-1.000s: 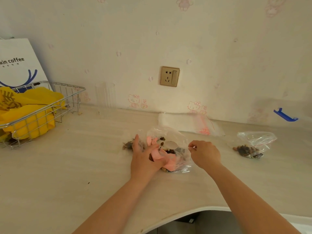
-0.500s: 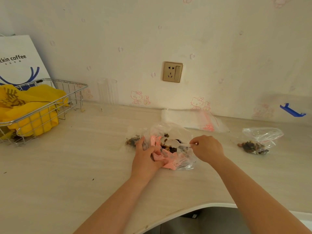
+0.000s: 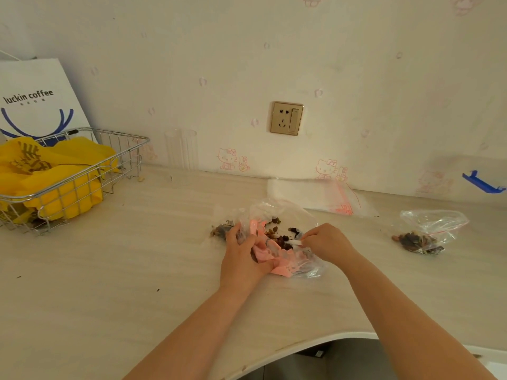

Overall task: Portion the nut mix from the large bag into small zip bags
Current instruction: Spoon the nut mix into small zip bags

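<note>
Centrally, large bag (image 3: pixel 285 215) between both hands' fingers (image 3: pixel 308 238), seemingly pinched

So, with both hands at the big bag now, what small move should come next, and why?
Probably lift the white scoop, pinched by the right hand, out of the large bag with some nut mix. The left hand holds the bag's pink edge open, and the scoop's tip sits in the mix.

glossy clear plastic large bag (image 3: pixel 285 215), shiny metal wire basket (image 3: pixel 82 176)
</note>
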